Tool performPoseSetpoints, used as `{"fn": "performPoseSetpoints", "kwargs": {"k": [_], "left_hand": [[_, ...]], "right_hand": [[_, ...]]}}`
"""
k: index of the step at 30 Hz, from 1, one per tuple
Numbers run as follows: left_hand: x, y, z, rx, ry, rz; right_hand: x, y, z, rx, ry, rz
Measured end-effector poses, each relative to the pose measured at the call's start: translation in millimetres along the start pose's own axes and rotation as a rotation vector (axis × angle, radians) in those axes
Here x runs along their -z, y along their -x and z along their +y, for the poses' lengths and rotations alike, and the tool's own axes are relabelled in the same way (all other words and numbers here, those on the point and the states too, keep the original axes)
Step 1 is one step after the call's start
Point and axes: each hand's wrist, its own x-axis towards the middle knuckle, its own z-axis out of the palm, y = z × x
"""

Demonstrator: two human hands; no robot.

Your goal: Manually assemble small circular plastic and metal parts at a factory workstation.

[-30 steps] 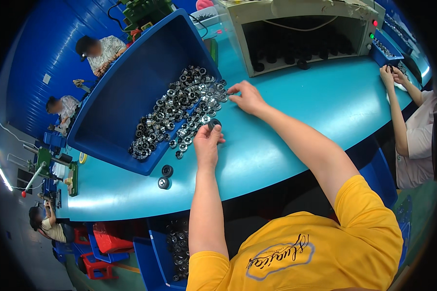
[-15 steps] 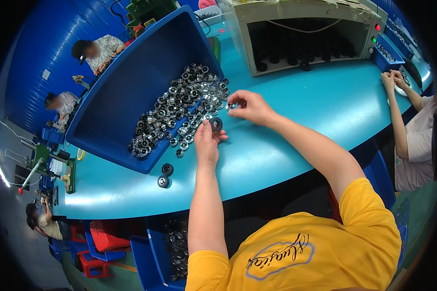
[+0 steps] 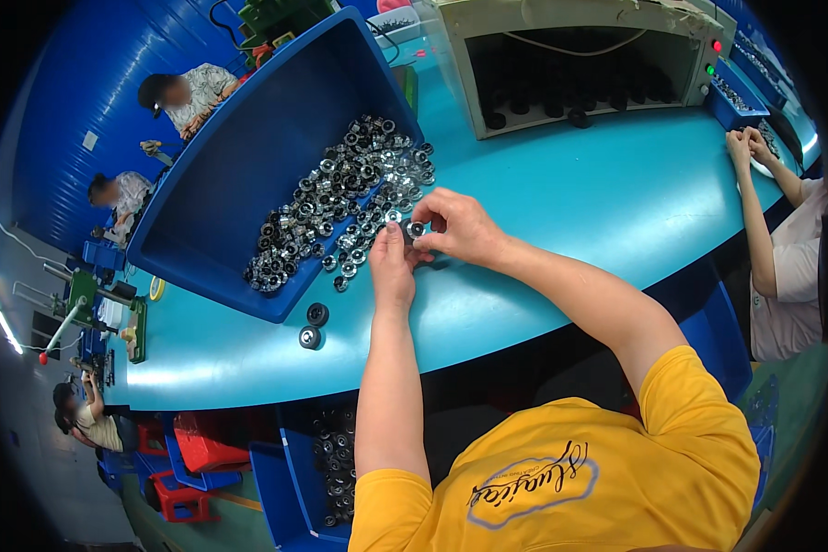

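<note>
Right now, pinching a chrome wheel hub [image 3: 418, 230] in the right hand [image 3: 465, 228], fingers closed on its rim, round face toward the camera. Just behind it, in the left hand [image 3: 395, 267], gripping a black rubber tyre [image 3: 407, 229], thumb on the near side, other fingers curled round; mostly covered by hub and right hand, so impossible to tell whether touching the hub or just apart. Both held up over the teal tabletop [image 3: 543, 221], close to the right side of a big blue bin [image 3: 212, 193].

And look at that bin: heaped along its near side with shiny hubs [image 3: 327, 184], more strewn just outside on the tabletop. Off its nearest corner, two black wheels [image 3: 317, 315], set close together. Under the edge, a blue crate [image 3: 299, 453] loaded with dark wheels [image 3: 339, 465].

Across the far side, a cream metal cabinet [image 3: 492, 20], open-fronted, black tyres [image 3: 578, 118] piled inside, red and green lights glowing at its right. Over on the right, a co-worker's hands [image 3: 750, 147], brought close together near a small blue bin [image 3: 734, 109]; too small to make out any grip.
</note>
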Motion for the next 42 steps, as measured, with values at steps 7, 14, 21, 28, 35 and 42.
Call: {"fn": "performPoseSetpoints", "kwargs": {"k": [7, 14, 21, 28, 35, 42], "left_hand": [[-5, 1, 2, 0.003, -0.042, -0.016], [-11, 4, 0, -0.060, -0.108, -0.091], [-3, 5, -7, -0.165, -0.151, -0.091], [-12, 10, -8, -0.199, -0.272, 0.039], [-10, 7, -13, -0.325, -0.541, 0.147], [-12, 8, -4, -0.198, -0.310, -0.022]], "right_hand": [[-5, 5, -1, -0.096, -0.065, 0.029], [-10, 9, 4, -0.047, -0.042, 0.030], [5, 7, 15, -0.352, -0.442, -0.214], [-3, 11, 14, -0.398, -0.473, -0.210], [-11, 14, 6, -0.380, -0.407, -0.122], [-1, 12, 11, -0.514, -0.619, -0.126]]}}
